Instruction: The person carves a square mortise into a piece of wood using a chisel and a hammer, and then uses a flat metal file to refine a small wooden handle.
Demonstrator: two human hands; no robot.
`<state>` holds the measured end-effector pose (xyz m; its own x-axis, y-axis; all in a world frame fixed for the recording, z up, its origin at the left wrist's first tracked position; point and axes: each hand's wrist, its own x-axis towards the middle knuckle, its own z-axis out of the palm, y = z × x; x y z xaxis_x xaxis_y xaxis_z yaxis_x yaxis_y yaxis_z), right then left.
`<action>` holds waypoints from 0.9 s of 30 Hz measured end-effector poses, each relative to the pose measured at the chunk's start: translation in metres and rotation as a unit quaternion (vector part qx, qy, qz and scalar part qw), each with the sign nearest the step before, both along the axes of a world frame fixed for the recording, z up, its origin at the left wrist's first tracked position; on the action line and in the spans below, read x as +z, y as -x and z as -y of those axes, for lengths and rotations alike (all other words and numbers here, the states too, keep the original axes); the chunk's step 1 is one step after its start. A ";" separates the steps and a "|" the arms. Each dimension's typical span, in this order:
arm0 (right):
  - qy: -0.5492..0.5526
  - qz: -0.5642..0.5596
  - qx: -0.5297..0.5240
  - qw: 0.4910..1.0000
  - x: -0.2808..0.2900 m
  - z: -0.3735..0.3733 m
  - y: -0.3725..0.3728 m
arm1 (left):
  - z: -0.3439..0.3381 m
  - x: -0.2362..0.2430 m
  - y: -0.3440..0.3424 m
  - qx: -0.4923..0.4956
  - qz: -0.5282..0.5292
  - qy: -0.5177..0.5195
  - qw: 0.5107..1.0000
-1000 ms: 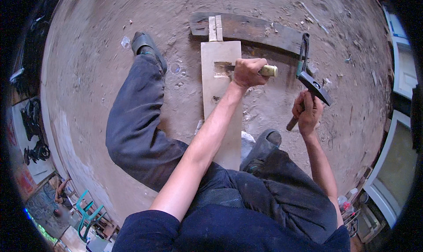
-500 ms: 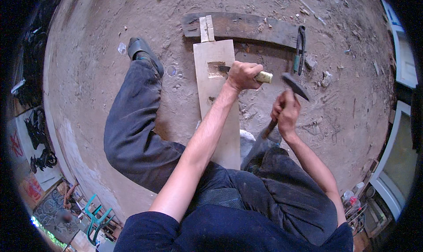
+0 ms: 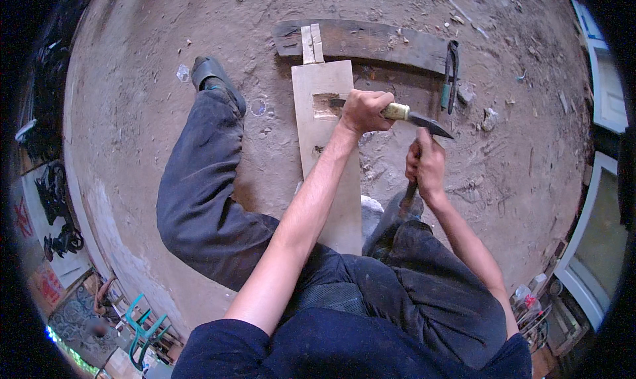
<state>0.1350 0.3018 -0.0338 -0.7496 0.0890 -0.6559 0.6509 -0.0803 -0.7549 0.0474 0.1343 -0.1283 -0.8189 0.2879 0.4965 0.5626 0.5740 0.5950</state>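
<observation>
Head view: left hand [image 3: 361, 111] has a closed grip on a chisel [image 3: 396, 111] set in the plank [image 3: 328, 154]; right hand [image 3: 426, 167] grips a hammer [image 3: 430, 126] touching the chisel's end.

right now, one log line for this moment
left hand: grips chisel on plank | right hand: hammer at chisel end

Count, head view: hands 2, left hand [image 3: 361, 111] and right hand [image 3: 427, 167]. Chisel [image 3: 387, 111] x1. Hammer [image 3: 430, 129] x1. Pale plank [image 3: 324, 147] x1, w/ 1 cut mortise [image 3: 326, 105]. Dark board [image 3: 371, 41] x1, lying across far end. Thin pale wood strip [image 3: 310, 45] x1 on dark board. Green-handled tool [image 3: 450, 74] x1 on ground. Dark shoes x2: [image 3: 215, 74], [image 3: 397, 217]. Stones approx. 2 nr tool [image 3: 489, 119].
</observation>
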 end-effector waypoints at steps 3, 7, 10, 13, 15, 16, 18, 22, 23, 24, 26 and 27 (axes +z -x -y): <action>0.015 -0.042 0.008 0.999 -0.007 -0.017 0.004 | 0.001 0.000 0.001 -0.009 0.018 0.010 1.000; 0.140 -0.121 -0.118 0.976 -0.008 -0.016 -0.003 | -0.001 0.002 0.001 -0.007 0.006 -0.004 1.000; 0.062 -0.023 -0.027 0.997 -0.002 -0.013 0.008 | 0.000 -0.001 0.001 -0.007 0.006 0.008 1.000; 0.014 -0.021 0.000 1.000 -0.008 -0.015 0.010 | 0.002 -0.001 0.002 -0.007 0.003 0.015 1.000; 0.117 -0.141 -0.152 0.971 -0.010 -0.017 0.005 | 0.000 -0.002 0.002 -0.007 0.000 0.011 1.000; 0.105 -0.162 -0.164 0.967 -0.012 -0.013 0.004 | -0.001 -0.002 0.002 -0.006 -0.004 0.007 1.000; 0.046 -0.061 -0.041 0.996 -0.002 -0.020 0.018 | -0.001 -0.003 0.002 -0.003 -0.008 0.003 1.000; 0.000 -0.055 -0.032 0.998 -0.005 -0.028 0.019 | 0.001 -0.003 0.002 -0.014 0.006 0.023 1.000; 0.031 -0.106 -0.126 0.986 -0.005 -0.025 0.015 | 0.002 -0.002 0.002 -0.009 0.009 0.028 1.000; 0.068 -0.136 -0.157 0.976 -0.004 -0.019 0.013 | 0.002 -0.002 0.001 -0.009 0.010 0.029 0.999; 0.044 -0.055 -0.050 0.996 -0.006 -0.021 0.014 | 0.001 -0.002 0.002 0.005 0.004 0.024 1.000; 0.018 0.028 0.058 0.998 -0.007 -0.022 0.015 | 0.001 -0.003 0.003 0.005 0.004 0.023 1.000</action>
